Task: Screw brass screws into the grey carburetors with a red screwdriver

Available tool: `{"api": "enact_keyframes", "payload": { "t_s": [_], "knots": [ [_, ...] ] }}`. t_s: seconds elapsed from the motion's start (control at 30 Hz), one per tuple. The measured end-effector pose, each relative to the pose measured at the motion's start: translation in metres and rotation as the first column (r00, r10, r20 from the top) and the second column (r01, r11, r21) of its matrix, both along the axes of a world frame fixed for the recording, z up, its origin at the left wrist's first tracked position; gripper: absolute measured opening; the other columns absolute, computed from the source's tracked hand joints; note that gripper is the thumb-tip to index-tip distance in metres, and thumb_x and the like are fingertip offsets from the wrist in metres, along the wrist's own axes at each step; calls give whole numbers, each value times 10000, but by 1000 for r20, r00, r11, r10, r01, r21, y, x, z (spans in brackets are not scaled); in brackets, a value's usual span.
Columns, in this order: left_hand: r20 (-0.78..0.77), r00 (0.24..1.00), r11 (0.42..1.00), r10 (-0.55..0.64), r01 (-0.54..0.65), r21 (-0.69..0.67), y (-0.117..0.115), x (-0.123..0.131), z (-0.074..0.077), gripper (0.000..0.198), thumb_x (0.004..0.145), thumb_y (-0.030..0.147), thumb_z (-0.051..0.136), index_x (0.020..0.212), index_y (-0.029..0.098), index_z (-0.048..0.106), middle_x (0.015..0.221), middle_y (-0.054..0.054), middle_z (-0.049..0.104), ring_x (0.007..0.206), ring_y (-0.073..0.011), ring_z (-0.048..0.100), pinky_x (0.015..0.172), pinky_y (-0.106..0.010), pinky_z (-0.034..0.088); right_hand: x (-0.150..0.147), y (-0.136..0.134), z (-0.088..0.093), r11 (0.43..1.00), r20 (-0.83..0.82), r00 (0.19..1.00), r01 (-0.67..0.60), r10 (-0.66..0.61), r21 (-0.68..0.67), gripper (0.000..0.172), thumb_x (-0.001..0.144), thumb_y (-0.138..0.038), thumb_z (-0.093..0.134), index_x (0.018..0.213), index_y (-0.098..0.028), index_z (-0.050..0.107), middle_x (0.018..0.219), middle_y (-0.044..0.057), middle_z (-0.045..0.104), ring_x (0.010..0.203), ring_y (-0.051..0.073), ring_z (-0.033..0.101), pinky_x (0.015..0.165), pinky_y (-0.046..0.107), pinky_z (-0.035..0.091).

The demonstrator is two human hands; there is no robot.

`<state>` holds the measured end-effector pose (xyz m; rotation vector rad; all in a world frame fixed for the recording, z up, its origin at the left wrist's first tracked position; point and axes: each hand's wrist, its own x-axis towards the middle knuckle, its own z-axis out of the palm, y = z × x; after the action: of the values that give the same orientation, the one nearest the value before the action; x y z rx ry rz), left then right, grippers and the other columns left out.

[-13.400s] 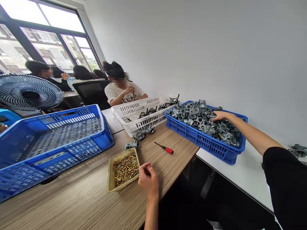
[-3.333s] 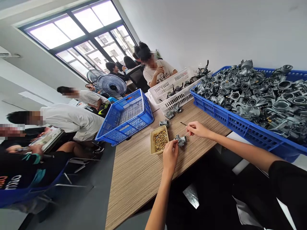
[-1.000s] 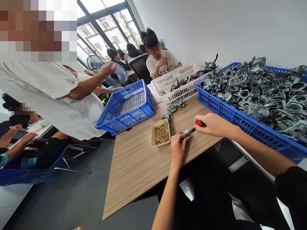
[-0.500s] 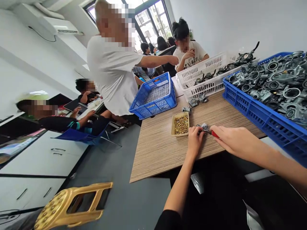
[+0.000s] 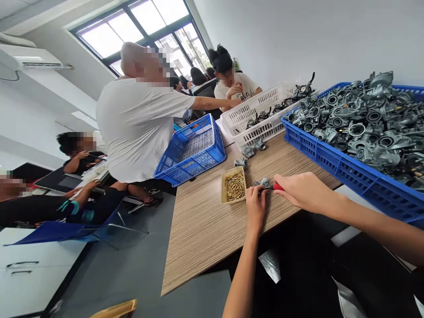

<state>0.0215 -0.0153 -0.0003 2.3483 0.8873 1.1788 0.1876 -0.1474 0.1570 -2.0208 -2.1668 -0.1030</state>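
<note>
My left hand (image 5: 255, 206) is closed around a small grey metal part (image 5: 264, 182) that rests on the wooden table (image 5: 205, 225). My right hand (image 5: 303, 191) grips a red-handled screwdriver (image 5: 277, 187) whose tip points into that part. A shallow tan tray of brass screws (image 5: 233, 186) lies just left of my left hand.
A blue crate heaped with grey metal castings (image 5: 357, 128) stands at the right. Behind it is a white basket (image 5: 256, 115), with loose parts (image 5: 248, 151) in front. An empty blue crate (image 5: 192, 150) sits at the table's far left edge. A person in a white shirt (image 5: 142, 123) reaches toward the white basket; others sit around.
The view has swung since half a second ago. Both hands stay on the part and screwdriver. The standing person in white still reaches over toward the basket.
</note>
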Motion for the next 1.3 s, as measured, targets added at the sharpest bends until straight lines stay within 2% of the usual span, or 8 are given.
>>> {"api": "enact_keyframes", "payload": {
  "t_s": [0.13, 0.23, 0.77, 1.3],
  "knots": [
    [9, 1000, 1000, 10, -10, 10, 1, 1, -1, 67, 1016, 264, 639, 1034, 223, 690, 965, -55, 680, 941, -218, 587, 878, -361, 496, 6, -4, 13, 1000, -37, 999, 26, -26, -1, 174, 1101, -340, 477, 1050, -185, 539, 866, 65, 752, 702, 201, 703, 545, 303, 175],
    [9, 1000, 1000, 13, -13, 9, 2, 0, -2, 67, 1017, 275, 640, 1026, 230, 688, 969, -54, 688, 941, -221, 596, 873, -368, 497, 11, -5, 16, 999, -53, 998, 37, -38, -20, 186, 1103, -345, 469, 1050, -183, 545, 856, 61, 747, 700, 200, 689, 553, 305, 175],
    [17, 1000, 1000, 2, -2, -6, 0, -1, -1, 89, 1027, 289, 623, 1036, 234, 692, 971, -56, 684, 947, -218, 607, 864, -372, 514, 7, 2, 3, 1000, -76, 997, -3, 2, -8, 167, 1108, -337, 503, 1071, -182, 551, 897, 59, 763, 729, 193, 707, 551, 297, 167],
    [9, 1000, 1000, -3, 3, 0, 1, -2, -2, 104, 1038, 289, 598, 1056, 241, 689, 988, -63, 686, 960, -225, 608, 875, -387, 516, 8, 0, 4, 1000, -96, 995, -6, 5, -9, 106, 1101, -267, 494, 1084, -188, 562, 948, 59, 759, 756, 182, 698, 564, 299, 199]
  ]
}}
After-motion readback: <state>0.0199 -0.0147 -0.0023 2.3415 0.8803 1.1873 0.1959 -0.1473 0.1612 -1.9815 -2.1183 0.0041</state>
